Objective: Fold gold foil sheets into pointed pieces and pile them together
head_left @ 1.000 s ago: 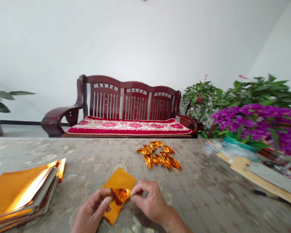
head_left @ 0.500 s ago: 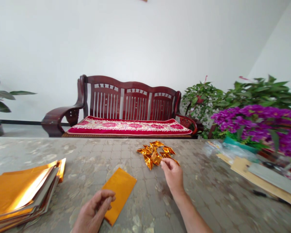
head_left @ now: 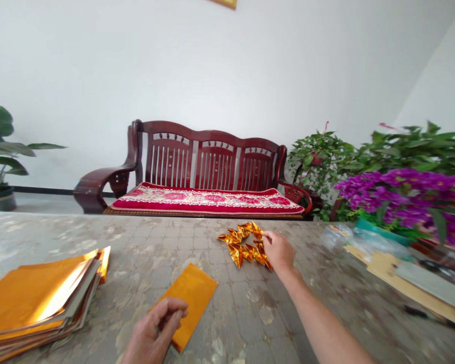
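Note:
A loose ring of folded gold foil pieces [head_left: 238, 253] with pointed ends lies near the middle of the table. My right hand [head_left: 279, 251] reaches to the right side of this ring, thumb and forefinger pinched on the edge of one piece. Closer to me, a flat folded sheet of gold foil paper [head_left: 197, 298] lies slanted on the table. My left hand [head_left: 157, 328] is over its lower left part, fingers curled and thumb against forefinger. Nothing shows between those fingertips. At the left is a stack of gold foil sheets [head_left: 30, 293], with grey backs showing along its edge.
The patterned tabletop [head_left: 144, 242] spans the view. Along the right are purple flowers [head_left: 405, 194], a clear plastic bag [head_left: 367, 237], flat cardboard [head_left: 387, 270] and a dark pen-like object [head_left: 415, 311]. Beyond the table stands a wooden bench [head_left: 212, 156] with a red cushion [head_left: 208, 197].
My right hand has moved a little away from me and to the right around the ring, whose pieces are rearranged with a more open centre. My left hand stays by the folded sheet.

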The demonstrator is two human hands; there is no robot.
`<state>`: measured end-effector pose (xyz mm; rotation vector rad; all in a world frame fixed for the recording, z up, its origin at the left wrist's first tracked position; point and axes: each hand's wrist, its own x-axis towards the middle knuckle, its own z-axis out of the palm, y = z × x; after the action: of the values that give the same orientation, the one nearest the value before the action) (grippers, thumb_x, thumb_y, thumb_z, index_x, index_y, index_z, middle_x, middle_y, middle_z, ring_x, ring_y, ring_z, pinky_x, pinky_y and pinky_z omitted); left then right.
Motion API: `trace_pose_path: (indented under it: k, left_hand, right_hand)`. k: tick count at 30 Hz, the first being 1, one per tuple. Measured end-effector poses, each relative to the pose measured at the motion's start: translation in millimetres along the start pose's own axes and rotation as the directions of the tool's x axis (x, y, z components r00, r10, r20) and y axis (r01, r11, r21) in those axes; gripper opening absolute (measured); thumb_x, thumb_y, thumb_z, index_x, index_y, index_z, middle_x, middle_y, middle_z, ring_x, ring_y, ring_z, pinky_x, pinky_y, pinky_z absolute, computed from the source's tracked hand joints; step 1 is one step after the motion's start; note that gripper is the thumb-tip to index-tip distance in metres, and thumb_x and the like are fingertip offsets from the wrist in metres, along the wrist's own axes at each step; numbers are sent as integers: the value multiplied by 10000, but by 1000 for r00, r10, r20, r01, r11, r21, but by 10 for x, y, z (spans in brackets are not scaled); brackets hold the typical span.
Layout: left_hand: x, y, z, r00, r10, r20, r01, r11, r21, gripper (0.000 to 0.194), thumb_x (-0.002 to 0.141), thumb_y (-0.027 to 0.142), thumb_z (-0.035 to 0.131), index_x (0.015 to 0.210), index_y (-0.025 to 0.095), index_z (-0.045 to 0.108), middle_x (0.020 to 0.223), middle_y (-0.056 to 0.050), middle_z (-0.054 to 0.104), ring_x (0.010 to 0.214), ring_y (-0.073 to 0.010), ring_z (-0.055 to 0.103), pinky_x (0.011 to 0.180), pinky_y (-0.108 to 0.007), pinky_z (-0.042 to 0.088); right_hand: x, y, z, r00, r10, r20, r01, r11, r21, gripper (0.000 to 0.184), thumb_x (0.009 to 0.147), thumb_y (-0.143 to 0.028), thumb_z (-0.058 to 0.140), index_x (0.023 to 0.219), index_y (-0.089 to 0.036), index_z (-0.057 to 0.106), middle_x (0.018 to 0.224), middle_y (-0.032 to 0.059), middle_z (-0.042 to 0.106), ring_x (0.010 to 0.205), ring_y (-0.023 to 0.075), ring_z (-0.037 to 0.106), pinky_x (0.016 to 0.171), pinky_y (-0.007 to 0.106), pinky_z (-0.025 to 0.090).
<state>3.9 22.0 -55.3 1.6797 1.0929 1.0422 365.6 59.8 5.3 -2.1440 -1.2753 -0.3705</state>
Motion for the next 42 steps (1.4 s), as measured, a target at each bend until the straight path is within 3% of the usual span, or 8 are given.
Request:
trace_pose_path:
  k: [9, 18, 23, 28, 31, 34, 37, 42]
  left_hand:
    - [4, -8, -4, 999, 40, 9, -40, 999, -1, 268, 841, 468, 608, 833, 229, 731, 783, -16, 751, 744, -198, 706, 658, -217, 550]
    - [10, -26, -31, 995, 80, -65, -73, 992, 103, 237, 843, 447, 607, 847, 249, 737, 824, -10, 756, 787, -211, 710, 717, -241, 553]
    - [111, -131, -174, 977, 185, -109, -137, 928, 345, 221, 860, 375, 534, 922, 280, 724, 968, -20, 738, 973, -244, 679, 884, -349, 532]
    - [160, -113, -233, 993, 119, -20, -95, 873, 478, 253, 915, 342, 468, 1017, 270, 688, 1083, -39, 701, 1089, -269, 612, 978, -450, 465]
    - [122, -80, -219, 995, 97, 33, -101, 874, 476, 280, 946, 351, 425, 1042, 255, 671, 1116, -55, 681, 1102, -265, 602, 993, -451, 448]
    - [61, -47, -201, 995, 63, 73, -88, 902, 423, 311, 971, 372, 380, 1056, 252, 654, 1124, -60, 677, 1099, -251, 614, 996, -430, 453]
    - [5, 6, -183, 995, 20, 100, -55, 929, 365, 321, 978, 384, 361, 1064, 261, 645, 1114, -55, 682, 1081, -234, 635, 968, -392, 483]
    - [-60, 64, -155, 968, 127, 217, -194, 925, 325, 316, 794, 228, 603, 1102, 263, 668, 1150, -70, 684, 1091, -260, 629, 982, -392, 493]
  right_hand:
    - [181, 48, 105, 957, -231, 178, 265, 944, -195, 238, 904, -201, 528, 905, -253, 761, 964, 67, 728, 965, 220, 580, 835, 325, 357]
    - [88, 48, 31, 953, -244, 179, 261, 962, -75, 287, 882, -158, 525, 1009, -247, 766, 1035, 83, 731, 1021, 245, 584, 902, 363, 371]
    - [-346, -233, -77, 943, -278, 183, 251, 955, 156, 318, 908, -149, 462, 1008, -216, 756, 1046, 58, 730, 984, 188, 642, 882, 289, 461]
    - [-1095, -685, -147, 848, -405, 342, 215, 853, 476, 301, 819, -102, 537, 968, -230, 766, 903, 13, 736, 801, 147, 675, 721, 226, 510]
    - [-1380, -858, -187, 781, -443, 440, 125, 801, 586, 355, 773, -76, 562, 1020, -234, 761, 1003, 29, 723, 909, 168, 663, 842, 265, 493]
    - [-1462, -934, -206, 737, -496, 458, 181, 799, 574, 331, 778, -81, 586, 1009, -246, 757, 1032, 24, 722, 1012, 188, 626, 930, 294, 445]
    - [-1444, -948, -195, 743, -506, 437, 223, 804, 552, 280, 824, -103, 568, 971, -253, 753, 1005, 19, 730, 1010, 195, 608, 932, 312, 429]
    - [-1449, -899, -205, 768, -493, 409, 212, 798, 564, 254, 855, -157, 569, 1026, -249, 733, 1072, 36, 717, 1061, 208, 592, 958, 334, 424]
